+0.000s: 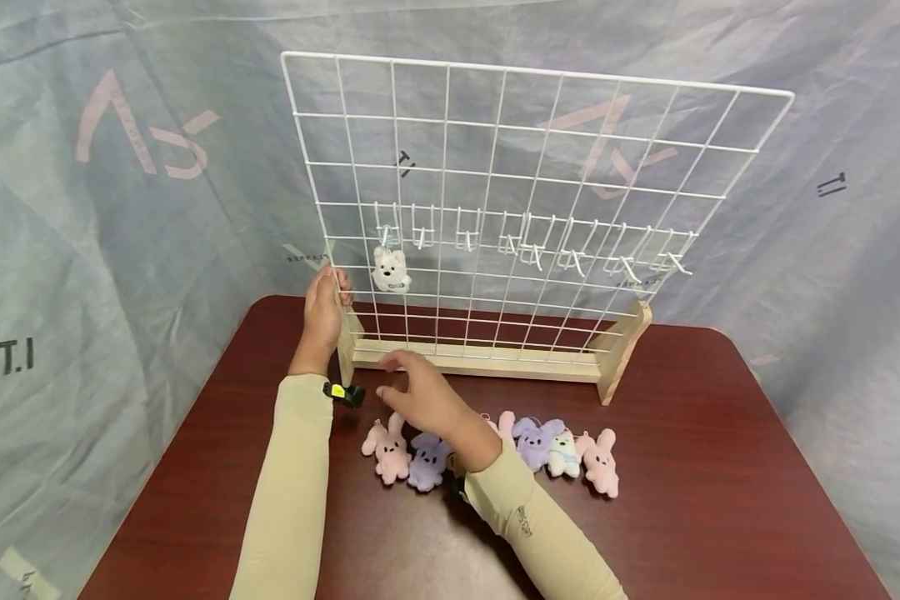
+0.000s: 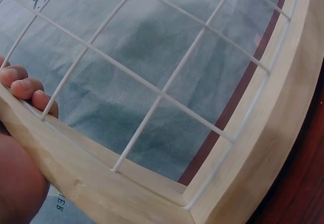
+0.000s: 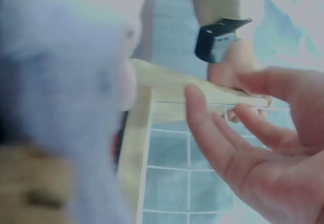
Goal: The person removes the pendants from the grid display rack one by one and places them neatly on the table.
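My left hand (image 1: 324, 312) grips the left wooden upright (image 2: 76, 183) of a stand, its fingertips curled round the far side in the left wrist view. The stand carries a white wire grid panel (image 1: 505, 69). A white plush keychain (image 1: 392, 271) hangs from the leftmost hook. My right hand (image 1: 423, 400), fingers apart and nothing between them, hovers in front of the stand's base. Below it lie a pink plush keychain (image 1: 392, 458) and a purple plush keychain (image 1: 427, 464). A large blurred purple shape (image 3: 66, 82) fills the left of the right wrist view.
Several white hooks (image 1: 572, 260) run along the grid to the right. Further plush keychains lie on the table (image 1: 720, 467): a purple one (image 1: 534, 446), a white one (image 1: 563, 457), a pink one (image 1: 602, 468). My right forearm hides part of the row. Grey cloth (image 1: 157, 208) surrounds the table.
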A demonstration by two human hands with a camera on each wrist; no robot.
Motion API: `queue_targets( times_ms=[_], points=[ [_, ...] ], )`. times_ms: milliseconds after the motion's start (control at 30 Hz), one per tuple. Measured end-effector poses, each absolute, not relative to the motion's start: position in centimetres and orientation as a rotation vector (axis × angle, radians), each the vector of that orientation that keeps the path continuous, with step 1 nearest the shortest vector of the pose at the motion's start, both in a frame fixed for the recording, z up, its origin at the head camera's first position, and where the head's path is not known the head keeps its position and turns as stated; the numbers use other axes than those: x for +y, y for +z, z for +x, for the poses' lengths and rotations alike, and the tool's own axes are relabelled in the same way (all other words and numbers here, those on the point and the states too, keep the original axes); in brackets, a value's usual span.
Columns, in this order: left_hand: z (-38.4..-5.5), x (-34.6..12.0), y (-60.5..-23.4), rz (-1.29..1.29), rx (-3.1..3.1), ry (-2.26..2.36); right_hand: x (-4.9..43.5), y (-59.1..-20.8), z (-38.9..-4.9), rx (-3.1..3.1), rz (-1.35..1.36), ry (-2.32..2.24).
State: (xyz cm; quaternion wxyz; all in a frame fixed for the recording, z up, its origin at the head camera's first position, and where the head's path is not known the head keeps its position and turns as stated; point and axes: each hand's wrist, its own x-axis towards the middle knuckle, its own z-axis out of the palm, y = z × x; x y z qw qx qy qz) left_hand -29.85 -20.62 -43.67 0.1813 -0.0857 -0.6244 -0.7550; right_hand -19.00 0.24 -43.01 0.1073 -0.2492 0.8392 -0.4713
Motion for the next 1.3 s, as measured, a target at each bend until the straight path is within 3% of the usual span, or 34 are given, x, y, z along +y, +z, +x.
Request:
queue_targets(
  times_ms=[367,700,1300],
  points=[
    [-28.5,-20.1,-41.9,-0.218,-1.751,-2.166,-0.5,-39.2,-21.7,2.047,-0.433,-2.123],
    [-28.2,-19.9,-41.6,-0.254,-1.747,-2.168,-1.4,-37.6,-22.8,1.89,-0.35,-2.24],
    [-28.7,-20.2,-42.3,-0.229,-1.772,-2.129,-2.9,-34.9,-23.9,1.904,-0.476,-2.22]
  ],
)
